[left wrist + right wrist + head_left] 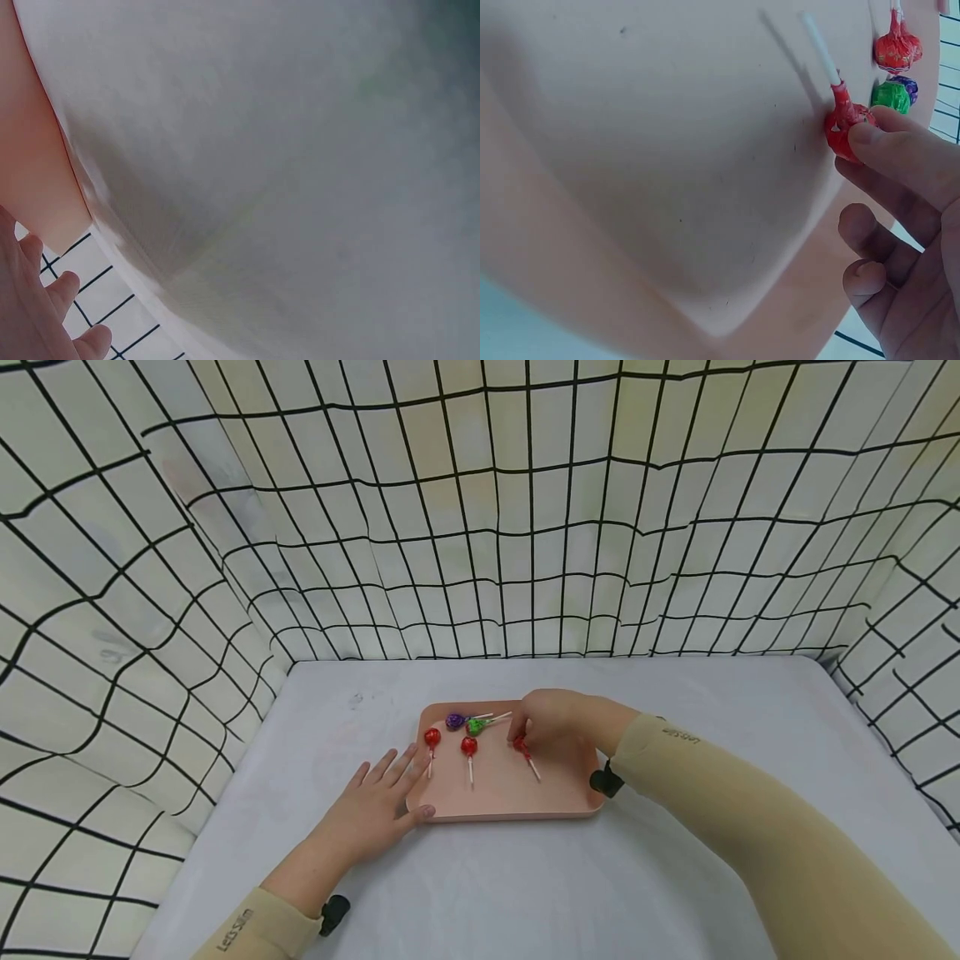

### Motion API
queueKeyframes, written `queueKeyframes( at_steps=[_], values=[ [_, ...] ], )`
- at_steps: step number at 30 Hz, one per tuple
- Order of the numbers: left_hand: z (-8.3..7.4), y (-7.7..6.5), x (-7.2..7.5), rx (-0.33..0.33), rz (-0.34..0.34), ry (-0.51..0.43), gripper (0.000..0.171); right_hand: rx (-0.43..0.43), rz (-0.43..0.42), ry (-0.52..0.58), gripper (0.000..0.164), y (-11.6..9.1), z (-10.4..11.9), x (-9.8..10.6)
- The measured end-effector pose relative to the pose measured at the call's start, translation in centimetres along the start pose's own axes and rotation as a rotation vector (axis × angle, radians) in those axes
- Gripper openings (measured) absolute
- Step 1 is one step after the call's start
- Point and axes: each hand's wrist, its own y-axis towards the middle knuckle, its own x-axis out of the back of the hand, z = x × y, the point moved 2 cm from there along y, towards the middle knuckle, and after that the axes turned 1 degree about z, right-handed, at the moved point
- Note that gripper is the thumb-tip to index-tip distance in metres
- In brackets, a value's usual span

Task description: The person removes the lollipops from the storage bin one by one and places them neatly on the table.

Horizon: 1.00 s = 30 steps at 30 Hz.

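In the head view, a grid wall (105, 560) fills the left side and runs across the top of the frame. At lower left, a tan sleeve (258, 927) leads to the left hand (372, 814). Its fingers are extended and spread, with nothing in the grip. The thumb overlaps the tray's lower left corner and the fingertips overlap the left rim; firm contact cannot be confirmed. The left wrist view shows these fingers at its lower left.

The tray (510, 800), pink, lies on the white table (510, 893), below the centre of the frame. Left to right, it bears:

The left red pop (432, 737), stick pointing down, beside the left fingertips.
The purple pop (454, 721), near the upper rim, stick pointing right.
The middle red pop (468, 746), stick pointing down.
The green pop (476, 727), just beside the purple one, stick pointing right.

Right of these, over the tray's right half, the right hand (553, 718) pinches the right red pop (522, 746) by its wrapped head. In the right wrist view, thumb and forefinger clamp the wrapper; the other fingers are bent and clear of it. Whether this pop touches the tray cannot be told.
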Motion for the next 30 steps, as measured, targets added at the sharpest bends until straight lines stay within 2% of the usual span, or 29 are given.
queueKeyframes(
  at_steps=[11, 25, 30],
  values=[
    [-0.08, 0.01, 0.01, 0.006, 0.003, 0.002, 0.081, 0.008, -0.013, -0.031, 0.027, -0.16, 0.17, -0.02],
    [-0.1, -0.05, 0.0, 0.003, 0.0, 0.002, 0.081, -0.014, -0.004, 0.075, 0.021, -0.03, -0.06, -0.18],
    [-0.01, -0.06, -0.13, 0.003, -0.002, -0.006, 0.081, -0.013, 0.001, 0.046, 0.019, 0.17, -0.18, -0.33]
  ],
)
